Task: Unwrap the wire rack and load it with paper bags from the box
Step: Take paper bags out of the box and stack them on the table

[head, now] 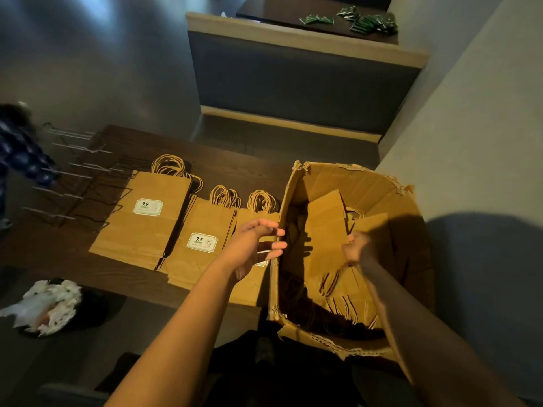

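Paper bags (326, 230) stand and lie loosely inside the torn cardboard box (382, 186), which sits at the right end of the dark wooden tabletop (235, 165). The right hand (357, 248) is down inside the box with its fingers curled round the edge of one brown bag. The left hand (255, 245) hovers just beside the box's left wall, above the tabletop, its fingers loosely spread and gripping nothing.

Three stacks of flat bags lie in a row left of the box: the large stack (144, 218) with a white "9.9" label, the middle stack (202, 245) with a like label, and the small stack (255, 277) partly hidden under the left forearm, touching the box. Their twisted paper handles point away from the person. The wire rack (85, 183) lies at the tabletop's left end, just beside the large stack. Crumpled white wrapping (47, 306) sits in a dark bin on the floor at lower left.
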Motion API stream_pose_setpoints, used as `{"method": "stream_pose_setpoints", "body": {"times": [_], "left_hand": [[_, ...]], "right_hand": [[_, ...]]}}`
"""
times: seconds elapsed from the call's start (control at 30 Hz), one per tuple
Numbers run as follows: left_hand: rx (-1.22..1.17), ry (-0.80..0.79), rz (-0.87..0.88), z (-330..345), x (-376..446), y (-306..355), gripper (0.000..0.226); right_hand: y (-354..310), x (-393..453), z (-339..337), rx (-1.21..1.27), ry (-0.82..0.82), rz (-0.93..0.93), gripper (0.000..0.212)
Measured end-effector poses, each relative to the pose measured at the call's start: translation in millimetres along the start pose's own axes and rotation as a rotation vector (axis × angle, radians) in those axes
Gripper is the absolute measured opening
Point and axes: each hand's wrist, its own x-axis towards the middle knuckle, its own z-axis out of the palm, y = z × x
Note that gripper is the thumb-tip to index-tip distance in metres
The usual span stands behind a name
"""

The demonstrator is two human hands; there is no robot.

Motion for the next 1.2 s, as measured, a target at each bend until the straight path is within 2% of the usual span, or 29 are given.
{"method": "stream_pose_setpoints", "body": {"times": [0.07, 0.2, 0.27, 0.33, 0.37, 0.43, 0.47, 0.53, 0.6, 0.67, 0.73, 0.8, 0.87, 0.97, 1.03, 1.17, 1.2], "left_hand": [[-0.028, -0.022, -0.020, -0.3, 0.2, 1.2, 0.018], [-0.099, -0.072, -0.106, -1.1, -0.3, 6.4, 0.029], [-0.162, -0.131, -0.170, -3.1, -0.5, 9.4, 0.041], [-0.192, -0.214, -0.231, -2.8, -0.7, 11.2, 0.054], [-0.191, -0.257, -0.249, -0.6, -2.5, 11.6, 0.060], [-0.207, -0.342, -0.273, 3.4, -5.4, 9.1, 0.067], [-0.243, -0.378, -0.277, 5.2, -7.5, 7.6, 0.065], [-0.272, -0.430, -0.237, 4.6, -10.3, 3.7, 0.059], [-0.173, -0.365, -0.165, 2.2, -10.4, -2.7, 0.062], [-0.139, -0.246, -0.100, -1.1, -10.1, -11.6, 0.056], [-0.161, -0.143, -0.017, -3.2, -13.6, -13.4, 0.035], [-0.192, -0.043, 0.058, -10.1, -14.4, -12.0, 0.038], [-0.257, 0.027, 0.082, -21.1, -15.1, -8.4, 0.042], [-0.305, 0.120, 0.079, -39.0, -18.5, -2.9, 0.041], [-0.308, 0.155, 0.074, -47.0, -21.6, 0.3, 0.042], [-0.293, 0.219, 0.042, -54.8, -24.6, -0.2, 0.042], [-0.290, 0.227, 0.038, -56.0, -24.8, -0.6, 0.041]], "right_hand": [[-8.9, -5.2, -23.8, 0.104, 0.045, 0.001, 0.029], [-29.5, -30.7, -66.3, 0.449, 0.062, -0.176, 0.032], [-36.9, -44.3, -82.8, 0.678, 0.018, -0.246, 0.026], [-45.7, -59.1, -95.3, 0.866, -0.082, -0.377, 0.012], [-53.0, -68.7, -99.5, 0.868, -0.118, -0.480, 0.010], [-69.5, -85.3, -99.2, 0.642, -0.130, -0.705, 0.017], [-75.6, -89.8, -93.5, 0.474, -0.085, -0.784, 0.025], [-79.4, -88.3, -76.6, 0.287, 0.056, -0.839, 0.047], [-83.9, -88.7, -60.4, 0.252, 0.206, -0.784, 0.054], [-83.8, -87.2, -47.4, 0.231, 0.285, -0.815, 0.043], [-81.5, -81.9, -36.3, 0.287, 0.251, -0.824, 0.031], [-74.5, -71.7, -22.7, 0.386, 0.184, -0.709, 0.038], [-59.0, -52.9, -3.1, 0.423, 0.062, -0.456, 0.041], [-34.6, -28.0, 23.6, 0.277, -0.148, -0.107, 0.046], [-29.6, -20.0, 39.4, 0.133, -0.174, -0.030, 0.056], [-55.1, -7.0, 71.4, 0.049, -0.163, 0.171, 0.079], [-62.2, -4.3, 80.4, 0.194, -0.143, 0.272, 0.079]]}}
